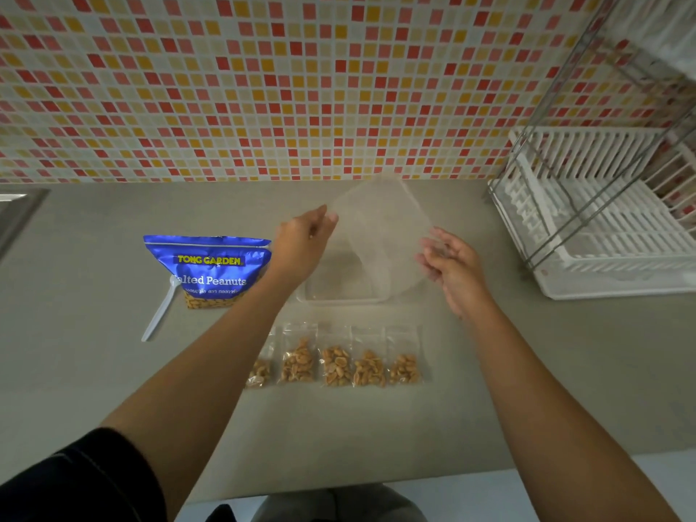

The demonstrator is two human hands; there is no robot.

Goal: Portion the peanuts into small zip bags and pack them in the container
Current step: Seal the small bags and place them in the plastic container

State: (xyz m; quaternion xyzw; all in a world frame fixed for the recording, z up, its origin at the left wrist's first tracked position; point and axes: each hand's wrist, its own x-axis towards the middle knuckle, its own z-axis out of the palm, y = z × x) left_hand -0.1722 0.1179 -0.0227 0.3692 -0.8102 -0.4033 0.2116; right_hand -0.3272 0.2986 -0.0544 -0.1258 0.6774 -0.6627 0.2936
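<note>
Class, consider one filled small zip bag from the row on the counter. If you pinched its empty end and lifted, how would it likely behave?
The zip bag would probably hang floppy: it is thin clear film, lying flat. The peanuts, bunched loosely at one end, would likely shift and weigh that end down. It seems light, holding few peanuts.

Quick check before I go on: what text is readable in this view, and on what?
"TONG GARDEN": yellow, on the blue peanut bag.
"alted Peanuts": white, same bag; first letter hidden by the white spoon.
Small script line beneath: too small to read.
</note>
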